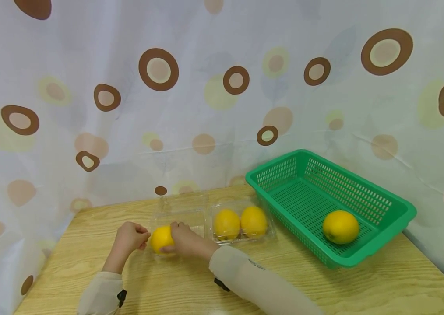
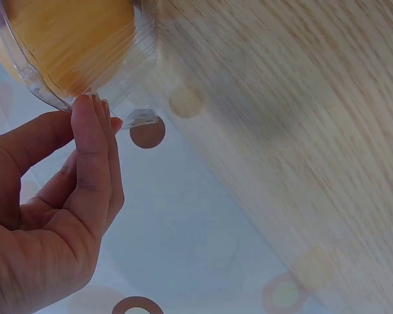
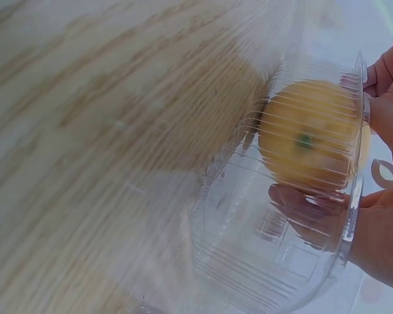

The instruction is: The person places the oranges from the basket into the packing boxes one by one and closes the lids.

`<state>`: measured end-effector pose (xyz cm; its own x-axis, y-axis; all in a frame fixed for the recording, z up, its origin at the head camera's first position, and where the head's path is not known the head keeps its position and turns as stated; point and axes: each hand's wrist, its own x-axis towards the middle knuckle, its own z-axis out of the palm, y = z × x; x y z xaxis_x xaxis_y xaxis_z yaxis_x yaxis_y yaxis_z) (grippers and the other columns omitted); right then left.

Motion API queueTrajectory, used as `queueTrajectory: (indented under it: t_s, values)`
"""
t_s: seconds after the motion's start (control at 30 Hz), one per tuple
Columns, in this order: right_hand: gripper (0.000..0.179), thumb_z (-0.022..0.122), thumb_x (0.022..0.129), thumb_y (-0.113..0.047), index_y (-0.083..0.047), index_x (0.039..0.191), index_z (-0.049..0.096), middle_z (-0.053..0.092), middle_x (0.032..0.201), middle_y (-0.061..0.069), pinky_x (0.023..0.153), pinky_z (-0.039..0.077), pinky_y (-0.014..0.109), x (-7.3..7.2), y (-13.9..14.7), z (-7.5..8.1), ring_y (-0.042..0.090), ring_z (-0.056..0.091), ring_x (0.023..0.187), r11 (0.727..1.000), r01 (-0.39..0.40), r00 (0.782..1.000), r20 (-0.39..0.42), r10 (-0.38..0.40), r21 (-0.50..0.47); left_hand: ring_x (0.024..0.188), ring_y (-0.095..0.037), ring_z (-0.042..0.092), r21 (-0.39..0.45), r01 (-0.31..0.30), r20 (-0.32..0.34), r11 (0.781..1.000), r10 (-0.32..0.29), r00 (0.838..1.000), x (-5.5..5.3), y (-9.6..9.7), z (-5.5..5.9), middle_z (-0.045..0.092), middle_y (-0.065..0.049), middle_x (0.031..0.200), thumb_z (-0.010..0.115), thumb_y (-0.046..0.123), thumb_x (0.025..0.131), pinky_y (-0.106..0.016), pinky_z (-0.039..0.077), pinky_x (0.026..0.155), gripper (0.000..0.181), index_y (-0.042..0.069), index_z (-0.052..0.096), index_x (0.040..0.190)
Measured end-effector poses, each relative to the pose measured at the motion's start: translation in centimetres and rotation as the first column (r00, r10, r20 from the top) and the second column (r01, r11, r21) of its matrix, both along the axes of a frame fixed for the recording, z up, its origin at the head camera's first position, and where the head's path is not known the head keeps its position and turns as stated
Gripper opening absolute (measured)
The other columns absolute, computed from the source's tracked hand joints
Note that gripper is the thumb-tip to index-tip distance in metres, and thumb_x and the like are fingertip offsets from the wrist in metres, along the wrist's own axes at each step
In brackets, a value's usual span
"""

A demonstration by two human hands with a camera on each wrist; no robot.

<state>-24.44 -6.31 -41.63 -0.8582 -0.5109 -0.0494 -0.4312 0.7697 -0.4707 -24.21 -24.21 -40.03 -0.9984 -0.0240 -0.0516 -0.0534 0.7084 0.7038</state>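
A clear plastic clamshell container [image 1: 192,218] lies unfolded on the wooden table, its lid towards the back. At its left edge, the left hand [image 1: 129,236] pinches the rim between thumb and fingers, as the left wrist view also shows. The right hand [image 1: 190,242] holds an orange [image 1: 160,239] inside the container's left end. Through the ribbed clear wall in the right wrist view, the fingers curl around this orange [image 3: 308,134], and a green stem spot faces the camera. Part of the fruit is hidden by the right hand in the head view.
To the right stands a second clear container [image 1: 271,231] with two oranges [image 1: 254,222] in it. Beyond that sits a green slotted basket [image 1: 364,186] holding one orange [image 1: 340,227]. A dotted curtain [image 1: 190,109] hangs behind the wooden table [image 1: 100,227].
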Motion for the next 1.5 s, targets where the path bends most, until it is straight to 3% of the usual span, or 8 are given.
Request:
queueTrajectory:
  t_s: [0.3,0.73,0.97,1.5]
  values:
    - [0.07,0.064,0.091,-0.042,0.007,0.136,0.04,0.057,0.115,0.017,0.085,0.049,0.029,0.4,0.5,0.2,0.021,0.057,0.098,1.0,-0.022,0.999,0.031,0.022,-0.02,0.053,-0.015,0.062,0.004,-0.008,-0.005,1.0,0.008,1.0,0.1,0.0,0.0,0.065,-0.014,0.069,0.063,-0.003,0.087,-0.028,0.055,0.053,0.014,-0.017,0.066,0.09]
    - [0.072,0.062,0.091,-0.046,0.007,0.135,0.041,0.055,0.121,0.02,0.089,0.051,0.031,0.3,1.1,1.0,0.025,0.06,0.105,0.994,-0.029,0.999,-0.032,0.033,0.102,0.054,-0.015,0.061,0.005,-0.004,0.006,1.0,0.004,1.0,-0.1,-0.1,-0.2,0.066,-0.016,0.073,0.062,-0.001,0.09,-0.033,0.056,0.057,0.016,-0.017,0.066,0.094]
    - [0.075,0.058,0.093,-0.048,0.007,0.14,0.038,0.052,0.132,0.02,0.097,0.047,0.032,0.3,1.8,2.5,0.027,0.055,0.118,0.989,-0.048,0.998,-0.033,0.053,0.14,0.056,-0.015,0.062,0.009,-0.001,0.001,1.0,0.001,1.0,0.0,-0.1,-0.3,0.065,-0.016,0.074,0.062,-0.002,0.089,-0.032,0.057,0.057,0.016,-0.017,0.065,0.094]
    - [0.066,0.057,0.095,-0.043,0.0,0.143,0.04,0.048,0.14,0.016,0.1,0.046,0.035,0.6,5.3,6.4,0.028,0.05,0.126,0.984,-0.099,0.989,-0.09,0.114,0.151,0.055,-0.015,0.061,0.019,0.006,0.007,1.0,-0.006,1.0,0.2,0.0,0.1,0.065,-0.018,0.074,0.061,-0.002,0.09,-0.034,0.057,0.057,0.016,-0.017,0.065,0.093]
